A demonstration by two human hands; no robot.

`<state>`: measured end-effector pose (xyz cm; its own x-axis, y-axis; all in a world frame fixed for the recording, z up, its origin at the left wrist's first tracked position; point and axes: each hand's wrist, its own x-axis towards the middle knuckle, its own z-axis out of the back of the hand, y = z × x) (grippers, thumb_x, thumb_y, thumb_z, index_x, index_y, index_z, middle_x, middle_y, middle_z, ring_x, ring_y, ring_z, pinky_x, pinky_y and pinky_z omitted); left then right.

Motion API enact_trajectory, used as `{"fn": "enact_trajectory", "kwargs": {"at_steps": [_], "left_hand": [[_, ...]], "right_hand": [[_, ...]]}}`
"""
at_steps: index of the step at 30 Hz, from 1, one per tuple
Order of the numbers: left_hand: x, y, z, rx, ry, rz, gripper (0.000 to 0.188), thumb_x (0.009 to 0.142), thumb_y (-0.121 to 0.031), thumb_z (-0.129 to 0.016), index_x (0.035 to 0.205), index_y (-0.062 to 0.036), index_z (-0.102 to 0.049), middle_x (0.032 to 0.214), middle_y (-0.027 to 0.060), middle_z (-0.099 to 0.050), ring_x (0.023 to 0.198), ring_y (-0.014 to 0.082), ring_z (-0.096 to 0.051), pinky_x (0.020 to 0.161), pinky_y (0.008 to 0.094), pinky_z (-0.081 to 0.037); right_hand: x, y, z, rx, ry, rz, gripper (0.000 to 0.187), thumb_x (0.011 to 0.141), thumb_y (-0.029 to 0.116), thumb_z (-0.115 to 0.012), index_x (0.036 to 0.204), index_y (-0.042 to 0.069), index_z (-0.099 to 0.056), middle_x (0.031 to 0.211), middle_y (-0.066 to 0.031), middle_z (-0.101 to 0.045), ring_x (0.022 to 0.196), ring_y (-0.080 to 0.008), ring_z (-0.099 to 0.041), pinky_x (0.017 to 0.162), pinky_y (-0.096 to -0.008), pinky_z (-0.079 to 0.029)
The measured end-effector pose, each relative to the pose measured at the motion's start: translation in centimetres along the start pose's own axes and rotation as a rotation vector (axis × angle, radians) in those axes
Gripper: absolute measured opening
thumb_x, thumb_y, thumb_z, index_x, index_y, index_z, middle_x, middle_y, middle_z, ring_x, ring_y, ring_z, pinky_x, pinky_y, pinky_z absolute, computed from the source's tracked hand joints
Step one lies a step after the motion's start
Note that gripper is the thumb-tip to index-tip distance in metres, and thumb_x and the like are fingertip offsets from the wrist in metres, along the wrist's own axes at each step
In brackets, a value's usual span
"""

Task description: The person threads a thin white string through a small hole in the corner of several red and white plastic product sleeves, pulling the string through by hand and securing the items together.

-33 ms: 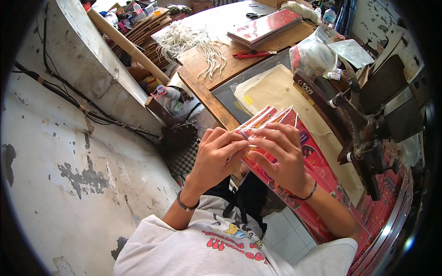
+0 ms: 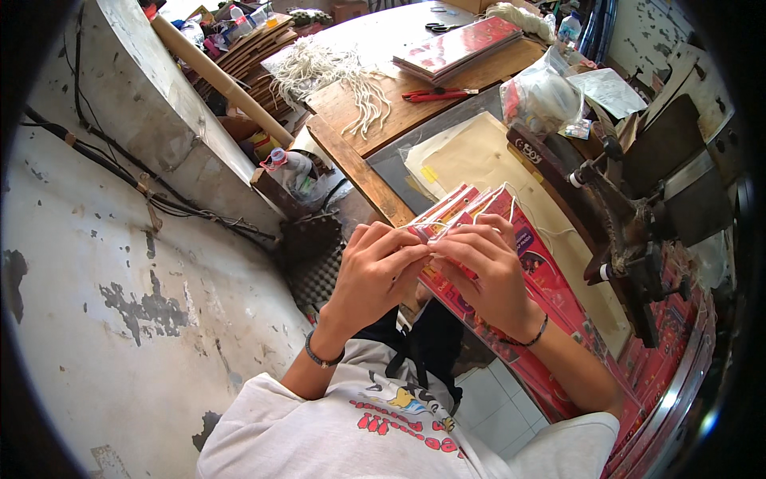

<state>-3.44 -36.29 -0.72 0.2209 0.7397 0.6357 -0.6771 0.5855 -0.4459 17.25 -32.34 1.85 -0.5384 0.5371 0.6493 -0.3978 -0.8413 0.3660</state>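
Observation:
My left hand (image 2: 373, 267) and my right hand (image 2: 488, 271) meet at the top edge of a stack of flat red printed bags (image 2: 562, 307). Both have their fingertips pinched together on thin white cord (image 2: 439, 232) at that edge. The exact grip, and any knot, is hidden behind my fingers. Another white cord loop (image 2: 508, 198) runs through the top of a bag just beyond my right fingers. Small holes show along the bags' upper edges.
Loose white cords (image 2: 319, 76) lie heaped on the wooden table (image 2: 347, 164). Beyond are a red-handled cutter (image 2: 439, 95), flat red packs (image 2: 459, 48) and black scissors (image 2: 441, 27). A dark metal machine (image 2: 610, 199) stands at right; a peeling wall (image 2: 120, 263) is at left.
My right hand's fingers have drawn inward and closed against my left fingertips. The left hand and the bags have barely moved.

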Motion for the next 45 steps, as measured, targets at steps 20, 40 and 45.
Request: {"fn": "enact_trajectory", "kwargs": {"at_steps": [20,40,45], "left_hand": [[0.1,-0.2,0.6,0.059,-0.069,-0.033,0.022,0.075,-0.016,-0.084,0.096,-0.0165,-0.079,0.084,-0.0042,-0.071,0.077,0.015,-0.06,0.074,0.0319,-0.043],[-0.1,-0.4,-0.6,0.144,-0.111,0.01,0.017,0.069,-0.021,-0.088,0.075,-0.0142,-0.073,0.076,-0.0043,-0.068,0.072,0.0133,-0.059,0.067,0.0315,-0.038],[-0.2,-0.2,-0.9,0.126,-0.084,0.09,0.017,0.072,-0.023,-0.084,0.085,-0.0171,-0.074,0.08,-0.0047,-0.065,0.078,0.0161,-0.059,0.072,0.0331,-0.041]], "right_hand": [[-0.4,0.4,-0.7,0.12,0.088,-0.117,0.017,0.088,0.005,-0.072,0.102,0.003,-0.063,0.083,-0.0112,-0.062,0.075,-0.0293,-0.066,0.065,-0.039,-0.054],[-0.4,0.4,-0.9,0.008,0.096,-0.065,0.01,0.09,0.013,-0.07,0.094,0.006,-0.065,0.075,-0.0089,-0.062,0.067,-0.0284,-0.065,0.06,-0.0381,-0.053],[-0.5,0.3,-1.0,0.012,0.087,-0.074,0.011,0.09,0.014,-0.07,0.095,0.006,-0.065,0.075,-0.0092,-0.062,0.068,-0.0286,-0.065,0.06,-0.0385,-0.053]]}}
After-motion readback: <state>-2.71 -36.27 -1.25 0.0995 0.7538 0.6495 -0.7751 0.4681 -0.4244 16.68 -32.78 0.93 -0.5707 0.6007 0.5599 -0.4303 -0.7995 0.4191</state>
